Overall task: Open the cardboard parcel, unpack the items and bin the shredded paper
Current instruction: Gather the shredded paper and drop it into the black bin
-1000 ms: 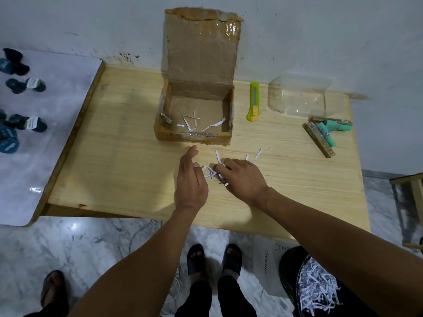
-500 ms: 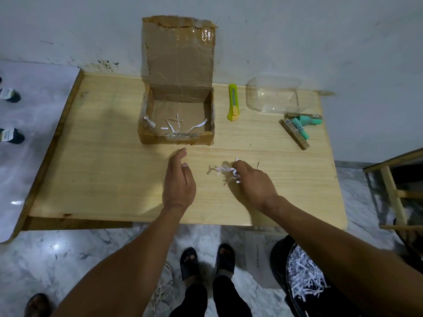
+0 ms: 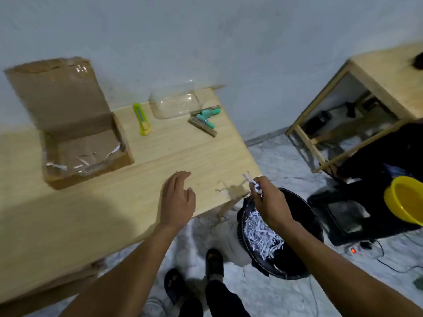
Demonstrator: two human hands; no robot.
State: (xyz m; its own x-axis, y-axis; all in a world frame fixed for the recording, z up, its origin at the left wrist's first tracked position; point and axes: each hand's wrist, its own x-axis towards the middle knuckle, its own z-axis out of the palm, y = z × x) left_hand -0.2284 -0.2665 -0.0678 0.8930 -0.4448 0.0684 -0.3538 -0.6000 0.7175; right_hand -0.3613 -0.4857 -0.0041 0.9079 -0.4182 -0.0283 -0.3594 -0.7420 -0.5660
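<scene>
White strips: shredded paper (image 3: 254,184) pinched in right hand (image 3: 270,205) — lower right, above bin (image 3: 304,209).
Left hand (image 3: 177,201): spread, empty.
Next: release over bin.

Bare forearms (no sleeves), dark trousers (image 3: 219,300), black open-toed sandals (image 3: 214,261).

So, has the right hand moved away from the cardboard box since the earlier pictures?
Yes. The right hand went rightward from in front of the cardboard box, past the table corner, and now holds shredded paper over the bin.

Single head view, tilted down-right, close above table (image 3: 160,161) corner and bin (image 3: 304,209).
</scene>
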